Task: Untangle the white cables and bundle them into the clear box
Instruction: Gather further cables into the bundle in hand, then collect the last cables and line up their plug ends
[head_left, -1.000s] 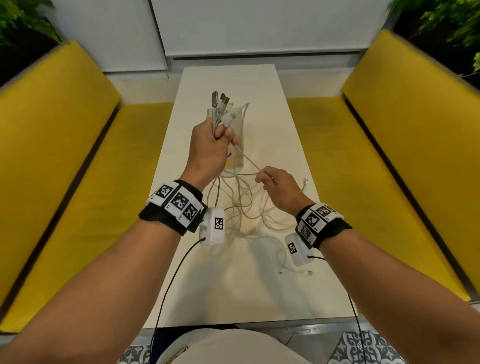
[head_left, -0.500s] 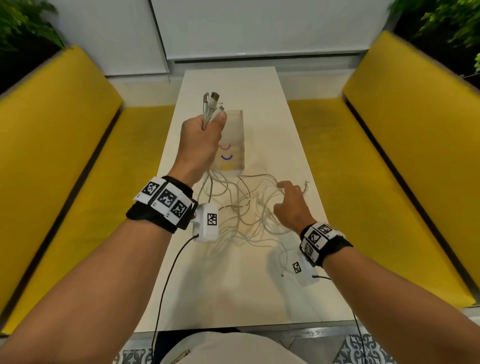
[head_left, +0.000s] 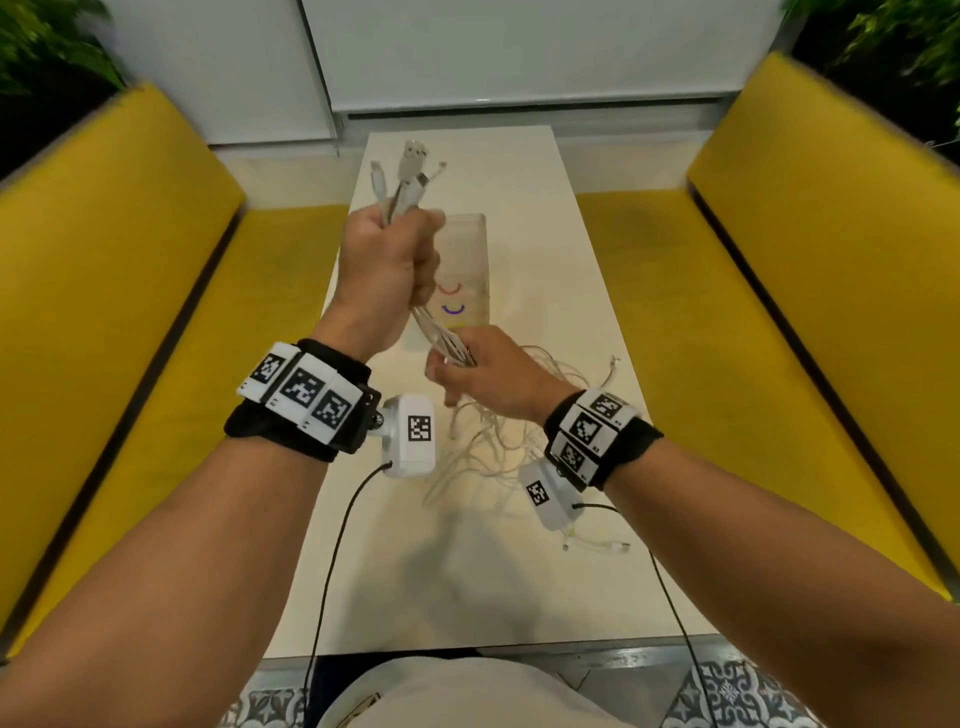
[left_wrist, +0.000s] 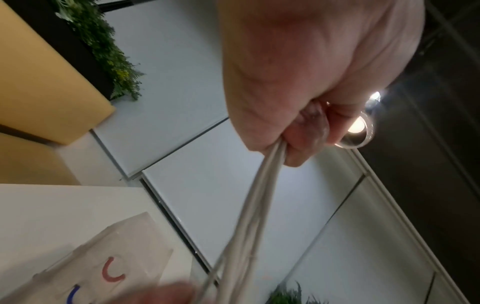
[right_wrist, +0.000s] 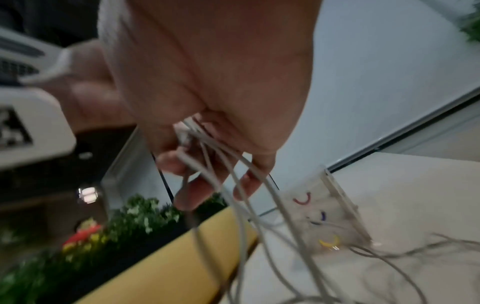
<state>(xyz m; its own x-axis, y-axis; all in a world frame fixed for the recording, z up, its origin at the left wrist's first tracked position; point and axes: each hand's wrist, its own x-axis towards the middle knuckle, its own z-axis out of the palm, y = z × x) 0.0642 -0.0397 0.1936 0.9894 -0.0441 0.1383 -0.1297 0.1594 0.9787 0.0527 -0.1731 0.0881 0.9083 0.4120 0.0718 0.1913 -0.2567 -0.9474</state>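
Observation:
My left hand (head_left: 387, 260) is raised over the table in a fist around several white cables (head_left: 441, 338), whose plug ends (head_left: 410, 171) stick up above it. In the left wrist view the same cables (left_wrist: 257, 197) run down out of my curled fingers (left_wrist: 298, 135). My right hand (head_left: 483, 371) grips the strands a little below the left hand. In the right wrist view the cables (right_wrist: 228, 164) pass between its fingers (right_wrist: 197, 195). The loose tangle (head_left: 498, 447) trails on the table under my right wrist. The clear box (head_left: 465, 275), with coloured arcs on it, lies just behind my hands.
The narrow white table (head_left: 483, 571) runs away from me between two yellow benches (head_left: 130, 332) (head_left: 810, 312). One short white cable (head_left: 597, 546) lies apart near the table's right edge. Plants stand behind both bench backs.
My right hand has come up from the tangle on the table and now grips the strands just below my left hand. My left hand stays raised with the plug ends.

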